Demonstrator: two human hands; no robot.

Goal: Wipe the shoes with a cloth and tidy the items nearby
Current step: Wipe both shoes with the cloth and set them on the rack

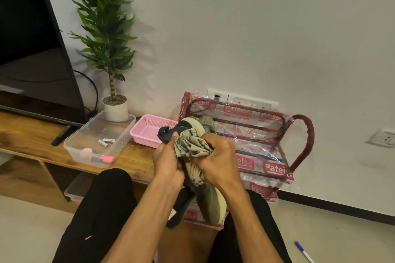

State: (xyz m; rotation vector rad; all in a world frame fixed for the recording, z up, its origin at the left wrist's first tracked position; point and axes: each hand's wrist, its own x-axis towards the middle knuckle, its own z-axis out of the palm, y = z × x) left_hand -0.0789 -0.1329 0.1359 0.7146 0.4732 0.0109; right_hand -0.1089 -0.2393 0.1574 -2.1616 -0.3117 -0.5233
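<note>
An olive-green shoe (210, 200) with a pale sole and a black heel tab is held up in front of me, heel away from me. My left hand (166, 162) grips the shoe near its heel, fingertips on the black tab. My right hand (218, 156) clutches a bunched beige cloth (192, 145) with dark stripes and presses it against the shoe's side. A second olive shoe (208, 123) lies on the red shoe rack (299, 136) behind.
A wooden TV bench (25, 136) at left carries a clear plastic box (100, 136) with batteries and markers, a pink basket (149, 132), a potted plant (115, 109) and a TV. A blue pen (304, 252) lies on the floor at right. My knees frame the bottom.
</note>
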